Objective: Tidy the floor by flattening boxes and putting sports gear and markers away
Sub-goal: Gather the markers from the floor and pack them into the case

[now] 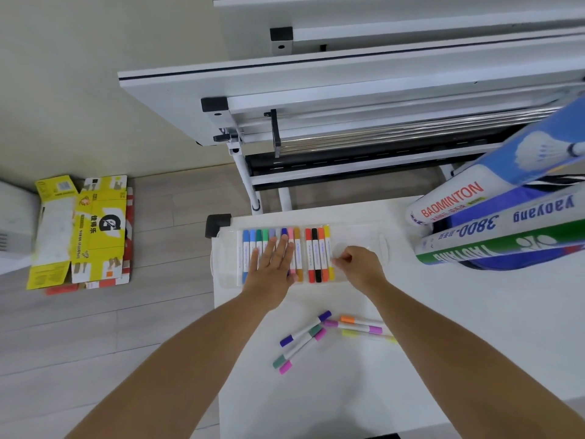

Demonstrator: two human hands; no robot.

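A single wide-angle head-worn camera looks steeply down and forward, close over a white table (443,359). Wooden floor (95,327) fills the 9 o'clock side; folded tables (316,90) stand at 12 o'clock.

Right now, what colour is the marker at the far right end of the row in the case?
Yellow, beside an orange one; the head view shows it.

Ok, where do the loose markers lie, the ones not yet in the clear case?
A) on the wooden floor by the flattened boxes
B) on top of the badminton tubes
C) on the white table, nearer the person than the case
C: the loose markers lie scattered on the white table, nearer the person than the clear case.
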